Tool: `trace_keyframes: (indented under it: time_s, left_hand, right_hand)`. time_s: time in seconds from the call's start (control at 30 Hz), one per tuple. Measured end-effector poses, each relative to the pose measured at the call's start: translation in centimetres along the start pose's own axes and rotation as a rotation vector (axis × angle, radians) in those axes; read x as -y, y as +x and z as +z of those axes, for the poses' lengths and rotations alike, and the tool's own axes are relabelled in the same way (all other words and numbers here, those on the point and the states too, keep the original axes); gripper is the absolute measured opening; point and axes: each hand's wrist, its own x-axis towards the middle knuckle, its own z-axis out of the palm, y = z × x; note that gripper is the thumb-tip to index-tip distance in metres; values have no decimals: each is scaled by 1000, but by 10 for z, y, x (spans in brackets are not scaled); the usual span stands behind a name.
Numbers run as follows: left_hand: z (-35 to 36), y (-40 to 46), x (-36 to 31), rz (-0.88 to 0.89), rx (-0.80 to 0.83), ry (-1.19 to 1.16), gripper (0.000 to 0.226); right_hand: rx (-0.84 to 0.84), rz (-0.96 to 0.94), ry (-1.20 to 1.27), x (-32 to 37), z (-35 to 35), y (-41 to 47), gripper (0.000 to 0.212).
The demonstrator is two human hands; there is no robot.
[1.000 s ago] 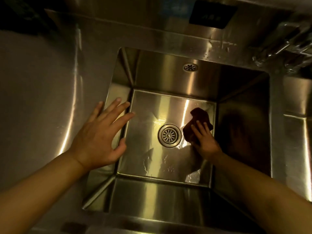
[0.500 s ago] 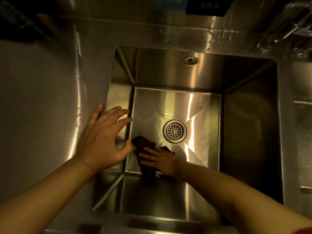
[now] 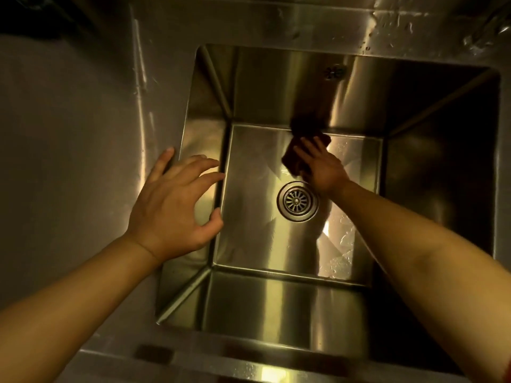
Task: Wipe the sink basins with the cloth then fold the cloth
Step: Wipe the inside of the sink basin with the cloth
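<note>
Dark brownish-red cloth (image 3: 297, 154), bunched and crumpled, lying at the far edge of the square stainless steel sink basin (image 3: 249, 305) floor. Starting nearest: left hand (image 3: 171, 211) hovering over the basin's left rim, fingers spread apart, holding nothing. Farther in, beyond the round ribbed metal drain (image 3: 297, 201): right hand (image 3: 322, 170) pressing flat on the cloth, fingers extended over it rather than clamped. Cloth sitting just ahead and left of that palm, long axis running diagonally toward the back wall. Right hand much nearer. Probably mid-wipe, folding not yet begun.
</note>
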Motion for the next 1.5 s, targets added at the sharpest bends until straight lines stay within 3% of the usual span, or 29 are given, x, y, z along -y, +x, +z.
trace_keyframes:
  time_s: [0.2,0.27,0.4,0.57,0.67,0.77,0.93,1.13,1.33,1.43,1.5]
  left_hand:
    - [1,-1,1,-9,13,19,60]
    - [0,-1,1,-11,16,27,61]
    - [-1,-2,1,-10,11,26,61]
    - [-1,-1,0,-10,3,7,60]
    - [-2,-1,0,-17,4,8,59]
    - [0,-1,1,-10,-20,-10,58]
    - [-1,0,-1,-14,-20,-14,57]
    - [0,0,-2,-13,-36,-2,56]
    - [1,1,-1,-16,-36,2,57]
    - [0,0,0,-14,-26,5,58]
    - [0,0,0,-14,-16,2,59]
  right_hand:
    - [30,401,80,-38,12,-102,67]
    - [104,423,32,-30,24,-138,68]
    - [315,169,-125,2,47,-194,79]
    - [541,-456,-202,45,65,-190,67]
    - [547,-651,-225,78,76,-159,67]
    - [461,-684,-222,114,87,-117,69]
    - [272,-538,-156,140,69,-32,64]
    - [52,-154,-39,57,10,22,68]
    - [6,251,50,-34,0,-57,67]
    - [24,449,52,-29,21,-116,67]
    - [135,422,28,-11,36,-147,70]
